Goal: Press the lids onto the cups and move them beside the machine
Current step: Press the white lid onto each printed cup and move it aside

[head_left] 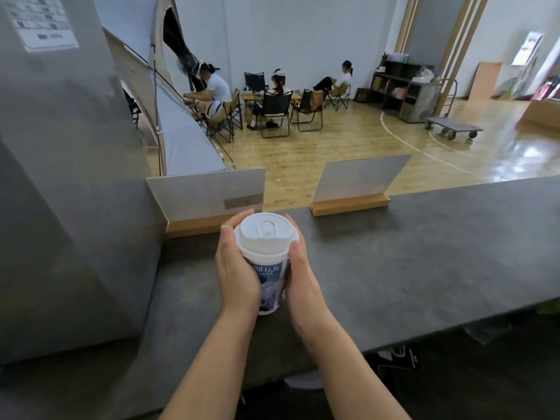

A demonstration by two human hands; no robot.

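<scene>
Head view: we hold one cup [270, 283] on the desk [424, 253], left hand [238, 274] and right hand [301, 278] each wrapped round it in a full grip. Lid [266, 234] looks seated. Machine [69, 177] close left; the move remains.

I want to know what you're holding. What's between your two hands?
In the head view, a cup with a white lid sits between the left hand and right hand.

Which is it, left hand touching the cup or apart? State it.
Touching. The head view shows the left hand wrapped against the cup, fingers curled round its far side below the lid.
</scene>
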